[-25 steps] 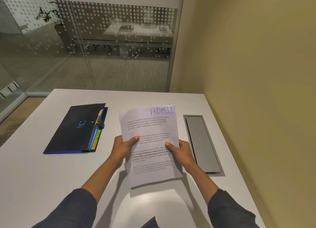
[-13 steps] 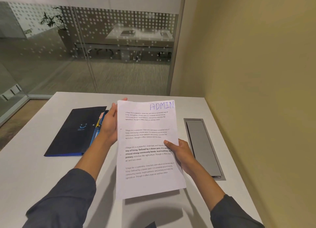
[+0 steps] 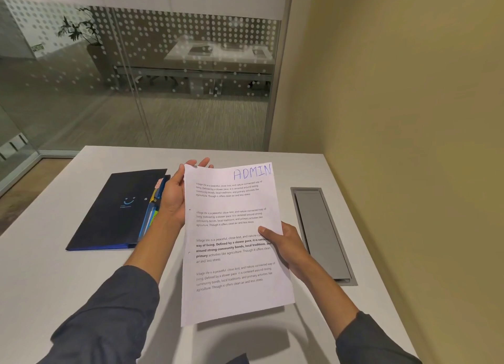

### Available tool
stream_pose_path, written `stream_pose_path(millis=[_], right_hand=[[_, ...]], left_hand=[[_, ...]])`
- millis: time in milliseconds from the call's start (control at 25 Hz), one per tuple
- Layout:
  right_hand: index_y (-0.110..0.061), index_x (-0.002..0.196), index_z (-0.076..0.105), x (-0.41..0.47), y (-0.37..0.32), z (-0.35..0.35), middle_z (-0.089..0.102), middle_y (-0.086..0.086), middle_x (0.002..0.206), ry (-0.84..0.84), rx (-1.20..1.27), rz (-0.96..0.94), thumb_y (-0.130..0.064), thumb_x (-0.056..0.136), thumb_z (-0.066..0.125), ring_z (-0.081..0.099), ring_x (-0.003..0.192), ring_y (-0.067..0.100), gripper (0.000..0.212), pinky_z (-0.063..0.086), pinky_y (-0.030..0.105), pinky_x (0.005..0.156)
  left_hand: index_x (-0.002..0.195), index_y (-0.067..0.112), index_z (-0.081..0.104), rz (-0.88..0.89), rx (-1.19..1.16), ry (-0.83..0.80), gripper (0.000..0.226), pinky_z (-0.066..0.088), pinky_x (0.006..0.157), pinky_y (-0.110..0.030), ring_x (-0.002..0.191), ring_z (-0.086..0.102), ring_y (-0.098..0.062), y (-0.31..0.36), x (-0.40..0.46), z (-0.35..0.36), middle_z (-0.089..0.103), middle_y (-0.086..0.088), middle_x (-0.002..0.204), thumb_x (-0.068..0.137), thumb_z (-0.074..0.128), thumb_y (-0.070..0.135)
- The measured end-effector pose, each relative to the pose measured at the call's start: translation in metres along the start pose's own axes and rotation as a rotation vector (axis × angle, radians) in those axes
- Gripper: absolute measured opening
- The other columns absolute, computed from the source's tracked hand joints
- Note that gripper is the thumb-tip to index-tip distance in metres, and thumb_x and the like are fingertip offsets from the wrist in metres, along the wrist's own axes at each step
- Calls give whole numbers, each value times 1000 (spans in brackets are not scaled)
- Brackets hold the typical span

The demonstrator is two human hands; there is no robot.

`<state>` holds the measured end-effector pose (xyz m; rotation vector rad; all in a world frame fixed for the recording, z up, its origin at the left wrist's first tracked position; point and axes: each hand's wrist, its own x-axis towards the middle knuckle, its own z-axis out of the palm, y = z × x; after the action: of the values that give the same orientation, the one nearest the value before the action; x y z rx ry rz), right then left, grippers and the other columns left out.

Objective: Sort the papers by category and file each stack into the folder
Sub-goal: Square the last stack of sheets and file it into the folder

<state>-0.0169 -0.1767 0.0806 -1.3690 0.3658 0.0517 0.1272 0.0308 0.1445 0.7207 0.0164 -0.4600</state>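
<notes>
Above the middle of the white worktop (image 3: 68, 282), both hands hold up the papers (image 3: 231, 243), whose top sheet is headed ADMIN in blue pen at its far right corner. The right hand (image 3: 286, 243) has a closed grip on the right edge, thumb pressed on the printed face and fingers hidden behind. The left hand (image 3: 174, 197) sits at the far left corner with a loose, half-open grip: palm against the edge, fingertips showing past the top. Whether it pinches a sheet or only steadies the papers, I cannot tell.

To the left, lying flat and closed on the worktop, is the dark folder (image 3: 120, 211), coloured tabs peeking from its right edge just behind the left wrist. A grey cable hatch (image 3: 321, 235) is set into the worktop on the right.

The step in hand looks like reading the category label (sorting, not filing yet). Next, I judge, the left hand needs to peel or slide this sheet off to see the heading beneath, or lay it down as the start of an ADMIN stack; the folder must be opened before anything goes in.
</notes>
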Motion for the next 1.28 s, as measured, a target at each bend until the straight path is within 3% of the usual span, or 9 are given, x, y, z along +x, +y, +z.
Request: stream_pose_path(millis=[120,280,560,720,800,880,960,1080,1280], right_hand=[[-10,121,65,1,-1,-1,74,4,111,-10,-5,-4,-14,93,65,72,101,22,28,57,35,88],[-10,123,64,3,2,0,73,5,114,-34,-39,-1,-17,93,66,71,103,26,31,54,44,95],[-7,122,65,3,0,1,73,7,113,-41,-2,-8,-14,93,66,71,103,27,31,54,43,94],[-9,119,66,5,2,1,74,7,111,-2,24,-4,-12,92,66,71,102,27,27,56,43,92],[-12,117,67,7,2,0,75,5,108,68,37,-13,-11,93,65,72,98,24,24,58,39,88],[-12,116,67,13,2,-2,75,2,105,169,40,-49,-11,93,65,73,95,21,24,58,36,86],[-12,114,67,22,3,-7,75,-1,101,287,38,-81,-9,93,65,73,92,20,21,59,33,83],[-15,110,67,37,8,-12,73,2,104,390,-17,-87,-10,93,64,71,95,24,18,57,39,87],[-11,111,66,60,24,3,72,7,112,385,-35,21,-12,93,65,71,96,25,19,57,43,89]], left_hand=[[114,17,51,5,4,-15,26,36,109,-50,127,52,-30,1,-1,-3,60,-8,133,102,39,37],[98,18,55,20,-5,-3,20,35,111,-48,128,52,-28,0,2,-8,59,-6,134,101,41,31],[91,18,55,11,-20,33,24,33,112,-47,129,51,-26,0,7,-15,58,-6,135,103,38,29],[117,19,56,-17,6,108,32,49,98,-45,123,57,-27,-3,8,-23,62,-5,131,101,38,40],[124,18,57,-101,84,98,44,58,80,-40,104,67,-27,-10,0,-25,69,-8,116,98,42,50],[113,12,64,-277,218,50,43,59,66,-37,86,72,-28,-22,-17,-25,73,-12,100,99,41,46],[117,9,64,-394,444,2,37,60,67,-38,90,71,-31,-37,-35,-32,72,-16,108,101,40,33],[125,12,60,-332,722,29,28,58,76,-33,97,70,-24,-62,-45,-54,72,-6,113,99,48,17],[116,22,62,-246,769,135,26,54,80,-30,96,69,-16,-69,-41,-80,71,3,111,100,46,9]])
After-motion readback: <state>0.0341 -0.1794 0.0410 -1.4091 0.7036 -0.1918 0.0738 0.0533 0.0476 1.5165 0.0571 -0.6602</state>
